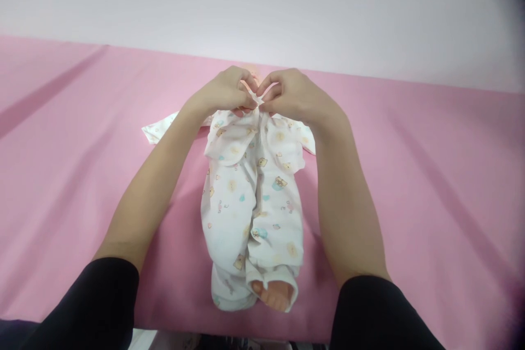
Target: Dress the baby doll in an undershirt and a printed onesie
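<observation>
Left hand [223,93] and right hand [293,94] both pinched the neck of the white printed cotton romper [252,202] on a doll lying on pink cloth [410,175].

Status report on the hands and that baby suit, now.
Left hand and right hand both pinching the neck flap of the printed baby suit. Suit lies on the pink cloth; doll's foot pokes out. Nothing in the way.

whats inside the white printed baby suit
A doll: one bare foot pokes out of a leg cuff of the baby suit. The rest of the doll is covered by the cloth, and both hands, left hand and right hand, hide the neck opening.
</observation>
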### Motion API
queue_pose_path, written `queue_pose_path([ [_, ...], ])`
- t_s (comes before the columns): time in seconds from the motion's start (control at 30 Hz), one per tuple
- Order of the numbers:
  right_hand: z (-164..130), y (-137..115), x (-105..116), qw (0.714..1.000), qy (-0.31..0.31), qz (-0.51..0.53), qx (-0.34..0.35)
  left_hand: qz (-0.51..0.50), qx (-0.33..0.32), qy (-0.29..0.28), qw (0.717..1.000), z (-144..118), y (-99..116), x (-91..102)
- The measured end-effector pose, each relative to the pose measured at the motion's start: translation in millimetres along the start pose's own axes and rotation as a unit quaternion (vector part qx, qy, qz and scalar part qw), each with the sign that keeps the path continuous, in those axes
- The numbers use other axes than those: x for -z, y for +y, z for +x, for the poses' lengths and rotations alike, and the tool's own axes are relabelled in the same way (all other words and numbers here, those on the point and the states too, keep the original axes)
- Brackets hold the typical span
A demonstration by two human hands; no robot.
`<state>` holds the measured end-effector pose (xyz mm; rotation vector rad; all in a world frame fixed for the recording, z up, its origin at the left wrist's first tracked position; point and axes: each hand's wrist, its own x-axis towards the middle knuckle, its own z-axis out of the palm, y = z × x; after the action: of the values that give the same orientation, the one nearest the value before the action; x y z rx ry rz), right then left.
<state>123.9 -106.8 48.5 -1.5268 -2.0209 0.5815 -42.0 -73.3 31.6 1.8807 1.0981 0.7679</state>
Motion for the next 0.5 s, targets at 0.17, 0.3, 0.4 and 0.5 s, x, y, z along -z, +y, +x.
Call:
queue_pose_path([
  [0.17,-3.0,-2.9,1.8,0.999,0.033,0.034,-0.015,-0.004,0.014,-0.003,1.000,-1.1,2.7,-0.7],
  [0.3,-4.9,-4.9,-0.1,0.998,0.040,0.053,-0.019,-0.003,0.018,-0.013,1.000,-2.8,5.5,0.9],
  [0.4,-4.8,-4.3,0.2,0.997,0.036,0.073,-0.014,0.008,0.025,-0.028,0.999,-5.2,8.3,2.6],
  [0.5,-4.6,-4.0,2.7,0.996,0.023,0.089,-0.010,0.018,0.019,-0.024,0.999,-7.3,10.6,2.9],
])
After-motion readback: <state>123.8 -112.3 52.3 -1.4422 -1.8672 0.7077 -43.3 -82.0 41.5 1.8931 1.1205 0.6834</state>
